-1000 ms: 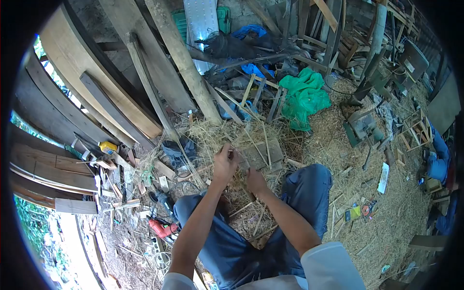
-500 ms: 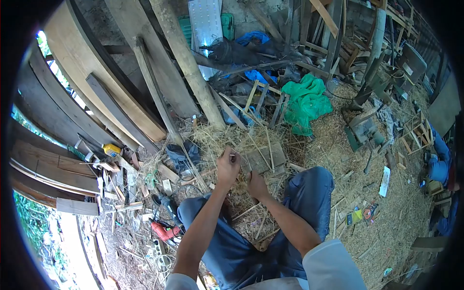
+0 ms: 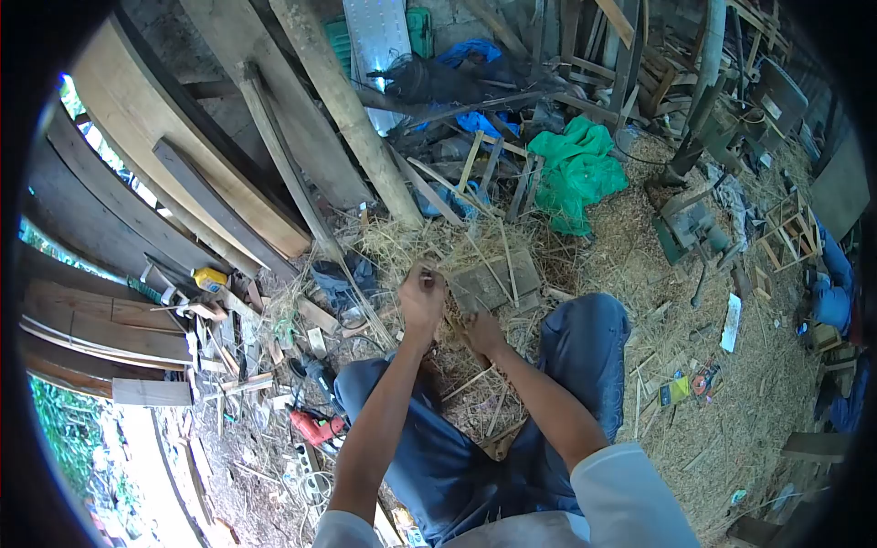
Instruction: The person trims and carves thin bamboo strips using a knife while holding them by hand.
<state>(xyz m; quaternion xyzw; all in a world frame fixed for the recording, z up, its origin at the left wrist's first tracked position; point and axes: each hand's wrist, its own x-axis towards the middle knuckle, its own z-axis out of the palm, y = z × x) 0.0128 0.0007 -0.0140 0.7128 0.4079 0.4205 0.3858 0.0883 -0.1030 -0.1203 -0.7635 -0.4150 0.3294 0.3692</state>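
My left hand (image 3: 422, 303) is raised in front of my knees with its fingers curled in a pinch; what it holds, if anything, is too small to make out. Lower and to its right, my right hand (image 3: 482, 334) is closed, and a thin narrow piece seems to show at its fingers, its kind unclear. Just beyond both hands lies a flat wooden block (image 3: 484, 285) with thin strips across it. Straw-like shavings (image 3: 402, 245) are heaped around the block.
A red power tool (image 3: 315, 426) and a power strip (image 3: 309, 464) lie left of my legs. Long boards (image 3: 174, 137) lean at the left. A green plastic sheet (image 3: 577, 173) lies beyond, with a metal machine (image 3: 690, 228) at right. A yellow-green packet (image 3: 674, 391) lies on the shavings.
My left hand has shifted slightly left and turned a little. My right hand has moved slightly, staying closed. The whole view has shifted slightly.
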